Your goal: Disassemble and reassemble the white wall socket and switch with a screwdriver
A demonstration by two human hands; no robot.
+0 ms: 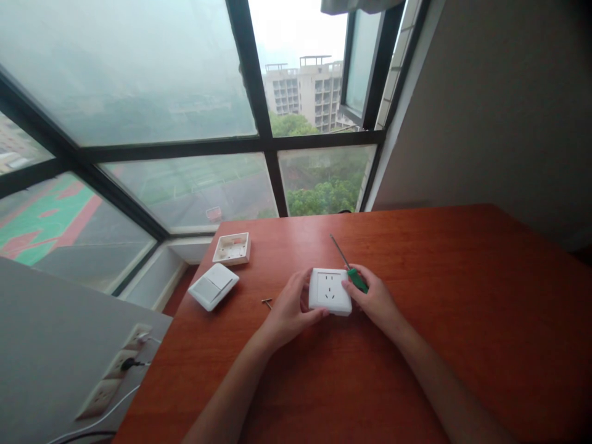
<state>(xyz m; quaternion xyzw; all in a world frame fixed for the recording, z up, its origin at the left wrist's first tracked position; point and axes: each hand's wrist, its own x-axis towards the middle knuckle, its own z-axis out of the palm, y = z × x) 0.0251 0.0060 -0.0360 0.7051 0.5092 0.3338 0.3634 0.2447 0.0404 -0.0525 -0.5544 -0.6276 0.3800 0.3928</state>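
Note:
Between my two hands is a white wall socket, its slotted face turned up toward me. My left hand is closed on the socket's left side, with the thumb along the lower edge. On the opposite side my right hand steadies the socket with its thumb and also grips a screwdriver by its green handle. The metal shaft points up and to the left, away from the socket. Screws lie on the table just left of my left hand, partly covered by it.
A white switch panel lies at the left edge of the reddish-brown table. Behind it sits an open white mounting box. Windows rise past the far edge. Wall outlets with plugged-in cords are at lower left.

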